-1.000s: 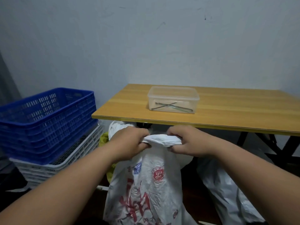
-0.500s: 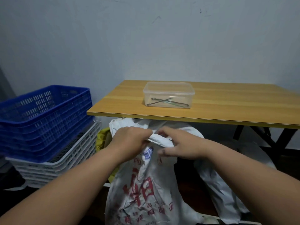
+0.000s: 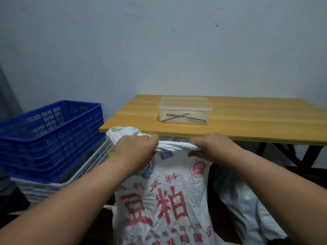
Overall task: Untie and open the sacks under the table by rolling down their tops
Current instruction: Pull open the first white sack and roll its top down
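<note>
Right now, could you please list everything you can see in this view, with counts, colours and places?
White woven sack with red printing: one, white and red, standing in front of the table edge, its top rolled into a band.
Plain white sack: one, white, slumped right of the printed sack, under the table.
Wooden table: one, yellow-brown top, dark legs, against the wall.
Clear plastic lidded box: one, transparent, on the table, thin metal rods inside.
Blue plastic crate: stacked, blue, at left.
White plastic crate: stacked, white, beneath the blue.
Left hand: grips the rolled top.
Right hand: grips the rolled top.
</note>
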